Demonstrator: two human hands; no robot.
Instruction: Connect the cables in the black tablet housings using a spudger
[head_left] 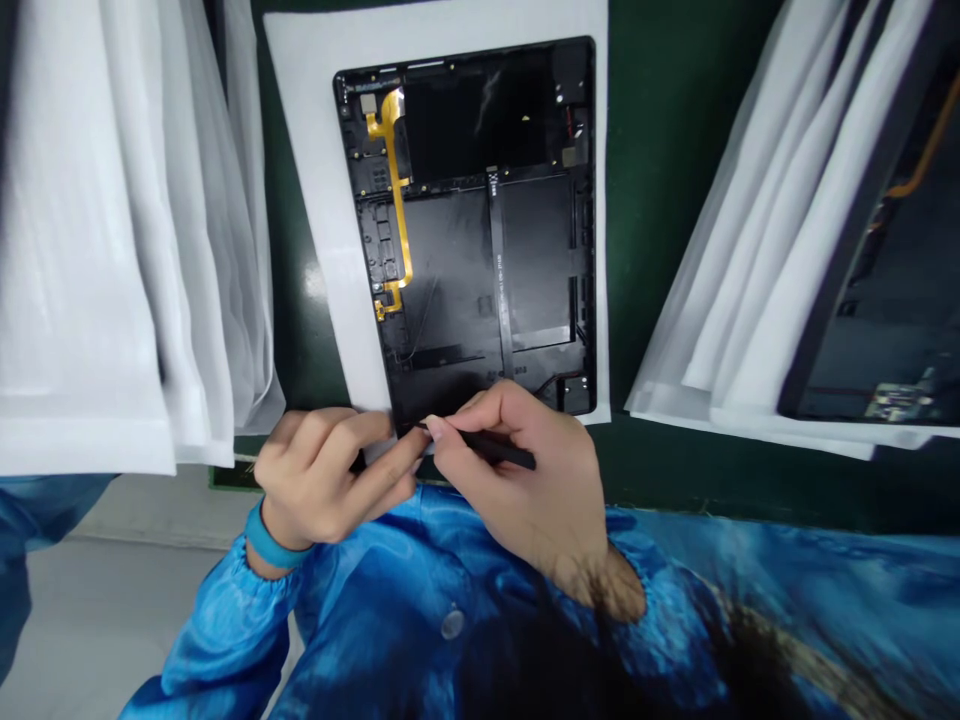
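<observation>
A black tablet back housing (450, 270) lies with its inside facing up, a yellow flex cable (399, 200) running down its left side and a dark ribbon cable (498, 260) down the middle. My left hand (330, 475) is closed at the housing's near left corner, fingers bent around the edge; its thumb is hidden. In my right hand (525, 470), a slim black tool (499, 450) is pinched between thumb and fingers, much like a pen. Its tip points at that same corner, close to my left fingertips, and is too covered to make out.
Under the housing lies a white foam sheet (300, 120) on the green table (652, 130). White foam sleeves (97, 230) are stacked at left. More white sleeves (720, 310) stand at right, beside another dark tablet housing (892, 300).
</observation>
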